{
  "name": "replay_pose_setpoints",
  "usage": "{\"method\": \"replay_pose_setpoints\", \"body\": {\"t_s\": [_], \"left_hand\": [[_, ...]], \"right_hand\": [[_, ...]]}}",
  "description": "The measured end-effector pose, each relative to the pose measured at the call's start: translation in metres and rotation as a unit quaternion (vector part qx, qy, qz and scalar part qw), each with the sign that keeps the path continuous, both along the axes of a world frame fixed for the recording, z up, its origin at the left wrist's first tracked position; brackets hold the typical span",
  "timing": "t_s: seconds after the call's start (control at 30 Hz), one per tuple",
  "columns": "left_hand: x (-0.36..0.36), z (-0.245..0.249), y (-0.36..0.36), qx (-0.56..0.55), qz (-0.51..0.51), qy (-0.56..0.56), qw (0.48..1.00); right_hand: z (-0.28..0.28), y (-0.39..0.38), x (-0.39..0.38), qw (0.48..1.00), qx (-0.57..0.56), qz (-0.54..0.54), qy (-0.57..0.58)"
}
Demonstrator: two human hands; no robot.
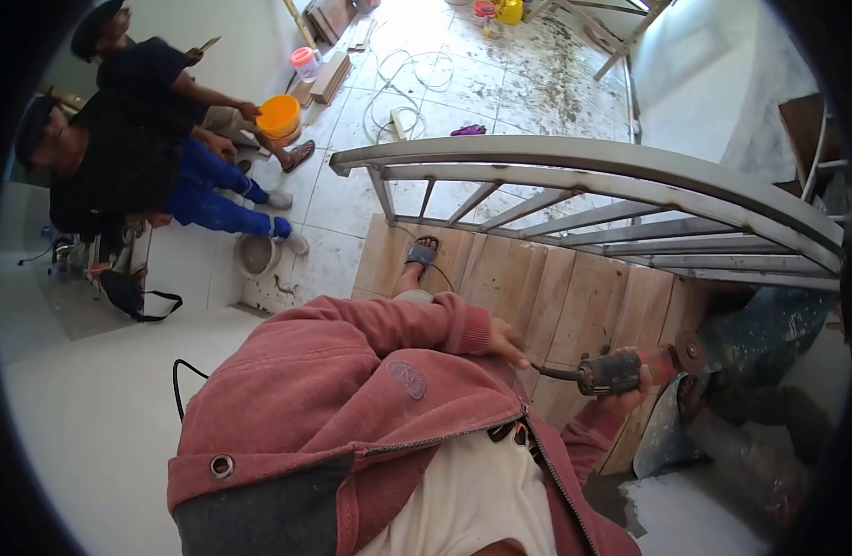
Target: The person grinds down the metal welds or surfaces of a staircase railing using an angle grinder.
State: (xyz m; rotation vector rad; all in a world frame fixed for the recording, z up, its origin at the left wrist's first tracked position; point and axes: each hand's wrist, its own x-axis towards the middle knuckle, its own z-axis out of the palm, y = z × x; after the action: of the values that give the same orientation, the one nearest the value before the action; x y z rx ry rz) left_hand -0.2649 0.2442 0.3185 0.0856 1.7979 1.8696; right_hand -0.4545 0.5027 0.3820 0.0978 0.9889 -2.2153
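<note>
My right hand is closed around the body of an angle grinder, whose disc points to the right. A black power cord leaves the grinder's rear end. Close to my waist, my left hand has its fingers drawn together at this cord, which runs out of sight behind the hand. Beyond the grinder stands a metal railing with slanted bars. Below lies wood-look flooring, where one sandalled foot shows.
Left of me are a person in blue trousers and a person in a dark shirt. An orange bucket, a grey bucket and stacked planks stand on the tiled floor. A loose cable and purple cloth lie past the railing.
</note>
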Motion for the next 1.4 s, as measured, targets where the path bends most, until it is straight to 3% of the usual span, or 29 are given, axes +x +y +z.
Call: {"method": "replay_pose_setpoints", "body": {"t_s": [0.07, 0.1, 0.13, 0.2, 0.27, 0.33, 0.4, 0.5, 0.63, 0.7, 0.83, 0.97, 1.0, 1.07, 1.13, 1.27, 1.33, 1.4], "left_hand": [[0.032, 0.007, -0.031, -0.042, -0.015, -0.009, 0.999], [0.049, -0.014, -0.033, -0.114, 0.079, 0.030, 0.990], [0.059, -0.003, -0.046, -0.182, 0.079, 0.010, 0.980], [0.100, -0.059, -0.055, -0.243, 0.196, 0.096, 0.945], [0.140, -0.051, -0.080, -0.305, 0.209, 0.010, 0.929], [0.188, -0.065, -0.100, -0.293, 0.246, 0.038, 0.923], [0.240, -0.107, -0.109, -0.382, 0.248, 0.059, 0.889], [0.281, -0.116, -0.112, -0.414, 0.282, 0.045, 0.864], [0.302, -0.134, -0.107, -0.404, 0.330, 0.018, 0.853], [0.313, -0.136, -0.100, -0.432, 0.329, 0.077, 0.836], [0.335, -0.161, -0.096, -0.419, 0.283, 0.040, 0.862], [0.338, -0.145, -0.097, -0.370, 0.306, 0.056, 0.875], [0.347, -0.161, -0.097, -0.373, 0.303, 0.060, 0.875], [0.371, -0.210, -0.103, -0.359, 0.238, -0.100, 0.897], [0.385, -0.247, -0.114, -0.309, 0.255, -0.195, 0.895], [0.389, -0.317, -0.167, -0.346, 0.208, -0.162, 0.901], [0.396, -0.358, -0.167, -0.323, 0.314, -0.213, 0.867], [0.400, -0.358, -0.178, -0.344, 0.333, -0.202, 0.854]], "right_hand": [[0.003, 0.007, -0.005, 1.000, 0.004, -0.015, 0.012], [0.003, 0.013, -0.011, 1.000, 0.016, -0.019, 0.007], [0.003, 0.018, -0.019, 1.000, 0.008, -0.003, 0.012], [0.006, 0.025, -0.021, 1.000, 0.006, 0.010, 0.017], [0.007, 0.024, -0.023, 0.999, 0.025, -0.025, 0.039], [0.009, 0.024, -0.022, 1.000, 0.010, -0.003, 0.023], [0.006, 0.030, -0.023, 1.000, -0.005, 0.017, 0.003], [-0.003, 0.030, -0.020, 0.996, -0.024, 0.082, 0.005], [-0.016, 0.023, -0.012, 0.993, -0.061, 0.100, -0.021], [-0.028, 0.016, -0.001, 0.991, -0.066, 0.113, -0.034], [-0.037, 0.020, 0.012, 0.994, -0.065, 0.083, -0.036], [-0.055, 0.012, 0.039, 0.995, -0.055, 0.057, -0.057], [-0.067, 0.017, 0.043, 0.995, -0.060, 0.053, -0.056], [-0.100, 0.025, 0.052, 0.998, -0.030, -0.017, -0.044], [-0.130, 0.020, 0.063, 0.999, -0.030, -0.034, -0.023], [-0.205, -0.015, 0.108, 0.997, -0.053, -0.048, -0.004], [-0.237, -0.026, 0.129, 0.999, -0.012, -0.049, 0.006], [-0.247, -0.050, 0.147, 0.998, -0.001, -0.049, 0.030]]}}
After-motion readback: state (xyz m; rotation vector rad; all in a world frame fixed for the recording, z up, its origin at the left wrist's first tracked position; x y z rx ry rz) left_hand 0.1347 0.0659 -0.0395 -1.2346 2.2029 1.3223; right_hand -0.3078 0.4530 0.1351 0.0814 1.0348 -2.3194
